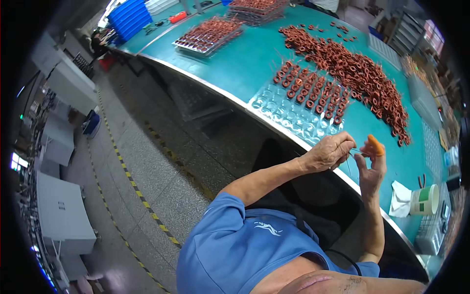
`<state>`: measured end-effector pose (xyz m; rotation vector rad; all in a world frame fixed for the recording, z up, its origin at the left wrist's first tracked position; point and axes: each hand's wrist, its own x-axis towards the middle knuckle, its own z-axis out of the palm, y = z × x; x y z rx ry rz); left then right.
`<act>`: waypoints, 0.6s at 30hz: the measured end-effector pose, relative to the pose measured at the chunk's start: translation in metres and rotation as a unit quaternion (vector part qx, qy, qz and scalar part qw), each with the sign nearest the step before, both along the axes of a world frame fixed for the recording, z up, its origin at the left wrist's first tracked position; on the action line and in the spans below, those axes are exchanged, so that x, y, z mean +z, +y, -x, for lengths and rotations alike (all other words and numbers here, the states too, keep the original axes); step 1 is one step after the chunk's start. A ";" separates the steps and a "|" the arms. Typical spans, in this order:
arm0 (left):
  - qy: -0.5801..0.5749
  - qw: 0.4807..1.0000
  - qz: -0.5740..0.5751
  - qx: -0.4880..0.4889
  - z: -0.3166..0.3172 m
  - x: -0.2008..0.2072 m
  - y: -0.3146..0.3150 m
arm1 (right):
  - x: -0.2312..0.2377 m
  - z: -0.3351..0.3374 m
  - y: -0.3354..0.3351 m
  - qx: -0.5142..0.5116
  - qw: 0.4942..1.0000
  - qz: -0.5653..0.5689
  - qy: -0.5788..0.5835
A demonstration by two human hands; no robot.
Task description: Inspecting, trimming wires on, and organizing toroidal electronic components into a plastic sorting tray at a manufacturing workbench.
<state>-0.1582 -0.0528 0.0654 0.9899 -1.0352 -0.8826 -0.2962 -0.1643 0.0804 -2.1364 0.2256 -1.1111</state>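
My left hand (329,152) is closed in a pinch above the table's near edge, holding thin wires (348,165). Whatever those wires join is hidden by its fingers. Close by on the right, my right hand (373,169) is raised, thumb and forefinger apart around the wire ends, with an orange finger cot (375,146) on one finger. Just beyond my hands lies a clear plastic tray (281,109), its far pockets filled with rows of copper-red ring coils (313,89). A long heap of similar coils (352,68) with wire leads spreads behind it.
The green table (220,73) carries another filled tray (208,36) and stacked trays (257,12) farther left. Blue bins (129,19) stand at its far end. Nearby on the right are a white-and-green cup (425,200), a white cloth (400,198) and clear trays (433,230).
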 end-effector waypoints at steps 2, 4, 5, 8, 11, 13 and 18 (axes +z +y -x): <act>0.010 0.999 -0.014 -0.035 0.000 0.004 0.004 | -0.013 0.009 -0.012 0.050 0.969 -0.231 0.069; -0.008 0.998 -0.022 -0.063 0.001 0.007 0.006 | -0.018 0.010 -0.009 0.051 0.968 -0.239 0.055; -0.005 0.997 -0.018 -0.077 0.003 0.006 0.007 | -0.018 0.012 -0.006 0.051 0.967 -0.246 0.048; -0.053 0.994 0.005 -0.095 0.008 0.013 0.015 | -0.010 0.018 -0.001 0.091 0.949 -0.299 0.039; -0.095 0.992 0.034 -0.073 0.018 0.020 0.025 | -0.006 0.028 0.001 0.115 0.951 -0.280 0.062; -0.105 0.992 0.036 -0.052 0.027 0.022 0.027 | -0.005 0.037 0.001 0.115 0.961 -0.248 0.048; -0.368 0.908 0.070 0.189 0.018 -0.012 -0.001 | -0.006 0.026 0.007 -0.172 0.916 0.361 -0.024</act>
